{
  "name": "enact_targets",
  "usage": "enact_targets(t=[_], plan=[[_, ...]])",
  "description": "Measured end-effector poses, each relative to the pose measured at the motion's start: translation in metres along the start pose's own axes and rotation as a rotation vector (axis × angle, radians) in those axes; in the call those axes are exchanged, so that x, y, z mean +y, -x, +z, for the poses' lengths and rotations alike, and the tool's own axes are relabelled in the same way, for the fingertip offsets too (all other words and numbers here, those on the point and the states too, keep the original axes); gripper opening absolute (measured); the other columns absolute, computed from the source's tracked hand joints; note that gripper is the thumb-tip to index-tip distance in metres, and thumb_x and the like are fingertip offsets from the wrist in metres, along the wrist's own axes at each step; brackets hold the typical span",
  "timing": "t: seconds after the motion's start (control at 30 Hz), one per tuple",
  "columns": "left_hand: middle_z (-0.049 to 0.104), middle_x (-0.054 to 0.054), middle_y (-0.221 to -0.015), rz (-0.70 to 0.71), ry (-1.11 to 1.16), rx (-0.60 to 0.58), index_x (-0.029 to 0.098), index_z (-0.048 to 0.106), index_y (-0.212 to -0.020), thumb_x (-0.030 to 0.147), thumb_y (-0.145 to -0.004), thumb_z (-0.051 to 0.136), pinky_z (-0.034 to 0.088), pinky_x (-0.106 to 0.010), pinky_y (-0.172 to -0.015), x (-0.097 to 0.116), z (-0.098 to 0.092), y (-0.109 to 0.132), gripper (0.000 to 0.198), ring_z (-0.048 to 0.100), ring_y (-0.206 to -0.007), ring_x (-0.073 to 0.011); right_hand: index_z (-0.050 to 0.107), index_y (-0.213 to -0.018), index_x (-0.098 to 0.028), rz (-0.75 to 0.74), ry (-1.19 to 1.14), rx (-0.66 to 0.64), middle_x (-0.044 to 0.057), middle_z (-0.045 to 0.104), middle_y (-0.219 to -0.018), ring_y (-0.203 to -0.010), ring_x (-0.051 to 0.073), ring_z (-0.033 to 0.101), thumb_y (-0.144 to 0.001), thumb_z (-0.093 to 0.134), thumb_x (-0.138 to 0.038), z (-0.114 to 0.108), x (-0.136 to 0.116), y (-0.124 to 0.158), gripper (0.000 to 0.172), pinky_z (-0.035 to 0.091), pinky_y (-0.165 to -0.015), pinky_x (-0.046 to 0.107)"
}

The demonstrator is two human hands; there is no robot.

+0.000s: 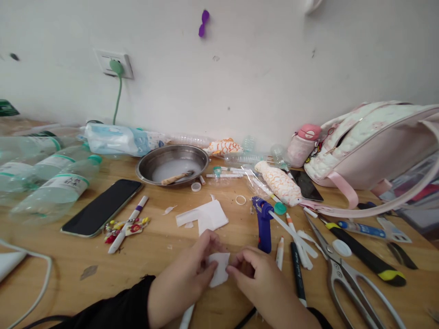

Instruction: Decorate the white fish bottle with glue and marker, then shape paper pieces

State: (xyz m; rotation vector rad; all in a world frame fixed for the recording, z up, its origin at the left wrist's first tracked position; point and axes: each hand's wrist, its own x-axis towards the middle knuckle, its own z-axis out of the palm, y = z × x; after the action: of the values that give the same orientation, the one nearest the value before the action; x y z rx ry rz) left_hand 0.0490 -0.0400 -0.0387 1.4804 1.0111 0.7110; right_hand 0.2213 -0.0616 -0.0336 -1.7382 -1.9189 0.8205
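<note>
Near the front of the wooden table, a small white piece of paper point(219, 269) is held between my two hands. My left hand point(187, 276) pinches its left side between thumb and fingers. At its right edge, the thumb and forefinger of my right hand point(259, 276) close on the paper. Just beyond them lies a larger torn white sheet point(209, 215). A blue glue gun point(264, 224) with a white glue stick stands to the right of the sheet. Large scissors point(343, 269) lie farther right, beside a dark marker point(297, 272).
A metal bowl point(173, 165) of cloudy liquid holds a brush. Plastic bottles point(55, 192), a black phone point(103, 208) and a beaded trinket point(126, 228) are left. Fish-shaped pieces with orange markings point(279, 183), a pink bottle point(303, 145), a backpack point(373, 146) and a yellow-black cutter point(365, 253) are right.
</note>
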Motion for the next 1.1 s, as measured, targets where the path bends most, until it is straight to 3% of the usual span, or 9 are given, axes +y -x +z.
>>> enact_targets(t=[0.13, 0.23, 0.47, 0.63, 0.8, 0.9, 0.97, 1.1], plan=[[0.061, -0.002, -0.08, 0.012, -0.397, 0.048, 0.023, 0.051, -0.086, 0.01, -0.077, 0.044, 0.04, -0.031, -0.072, 0.01, -0.011, -0.002, 0.018, 0.057, -0.078, -0.0213, 0.065, -0.068, -0.019, 0.005, 0.097, -0.078, 0.0, 0.065, -0.07, -0.067, 0.016, 0.059, -0.071, 0.059, -0.013, -0.002, 0.003, 0.001, 0.009, 0.042, -0.061, 0.024], [0.061, -0.002, -0.08, -0.01, -0.509, 0.046, 0.023, 0.05, -0.088, 0.009, -0.078, 0.039, 0.04, -0.029, -0.069, 0.013, -0.015, -0.003, 0.02, 0.057, -0.074, -0.02, 0.066, -0.072, -0.021, 0.007, 0.146, -0.15, 0.001, 0.067, -0.077, -0.075, 0.017, 0.061, -0.074, 0.058, -0.016, -0.003, 0.003, 0.001, 0.01, 0.041, -0.066, 0.024], [0.061, 0.001, -0.081, 0.003, -0.555, -0.008, 0.022, 0.048, -0.09, 0.008, -0.076, 0.038, 0.042, -0.026, -0.068, 0.013, -0.014, -0.004, 0.023, 0.057, -0.074, -0.0161, 0.065, -0.078, -0.021, 0.004, 0.179, -0.156, 0.0, 0.067, -0.083, -0.08, 0.018, 0.061, -0.079, 0.055, -0.017, -0.005, 0.0, 0.0, 0.012, 0.039, -0.068, 0.024], [0.061, 0.001, -0.082, 0.065, -0.48, -0.019, 0.023, 0.048, -0.086, 0.007, -0.077, 0.036, 0.043, -0.025, -0.074, 0.011, -0.015, -0.004, 0.022, 0.058, -0.077, -0.0142, 0.062, -0.079, -0.021, -0.039, 0.194, -0.076, 0.0, 0.066, -0.083, -0.076, 0.016, 0.061, -0.084, 0.048, -0.016, -0.007, 0.004, 0.002, 0.015, 0.036, -0.065, 0.024], [0.062, 0.0, -0.08, 0.063, -0.432, -0.055, 0.023, 0.05, -0.087, 0.013, -0.08, 0.039, 0.045, -0.025, -0.069, 0.009, -0.014, -0.002, 0.016, 0.059, -0.074, -0.0153, 0.051, -0.067, -0.019, -0.13, 0.291, -0.06, -0.001, 0.059, -0.067, -0.06, 0.013, 0.054, -0.088, 0.037, -0.017, -0.015, 0.001, 0.005, 0.026, 0.03, -0.056, 0.024], [0.062, 0.001, -0.079, 0.065, -0.393, -0.038, 0.023, 0.052, -0.087, 0.017, -0.079, 0.043, 0.044, -0.025, -0.065, 0.004, -0.013, -0.002, 0.014, 0.058, -0.071, -0.0154, 0.039, -0.055, -0.018, -0.206, 0.279, -0.145, -0.004, 0.049, -0.054, -0.053, 0.009, 0.046, -0.09, 0.039, -0.026, -0.034, -0.004, 0.011, 0.035, 0.026, -0.05, 0.023], [0.062, 0.001, -0.08, 0.065, -0.36, -0.026, 0.023, 0.052, -0.086, 0.018, -0.077, 0.046, 0.044, -0.025, -0.065, 0.001, -0.012, -0.003, 0.012, 0.057, -0.071, -0.0154, 0.036, -0.052, -0.017, -0.274, 0.251, -0.27, -0.006, 0.045, -0.052, -0.051, 0.008, 0.044, -0.088, 0.045, -0.032, -0.052, -0.006, 0.019, 0.04, 0.024, -0.049, 0.022], [0.059, 0.001, -0.076, 0.002, -0.257, -0.061, 0.021, 0.052, -0.08, 0.023, -0.075, 0.049, 0.041, -0.024, -0.059, 0.001, -0.008, -0.005, 0.006, 0.053, -0.066, -0.0143, 0.044, -0.054, -0.018, -0.392, 0.267, -0.58, -0.005, 0.053, -0.055, -0.052, 0.007, 0.048, -0.082, 0.051, -0.021, -0.087, -0.002, 0.041, 0.029, 0.027, -0.046, 0.019]])
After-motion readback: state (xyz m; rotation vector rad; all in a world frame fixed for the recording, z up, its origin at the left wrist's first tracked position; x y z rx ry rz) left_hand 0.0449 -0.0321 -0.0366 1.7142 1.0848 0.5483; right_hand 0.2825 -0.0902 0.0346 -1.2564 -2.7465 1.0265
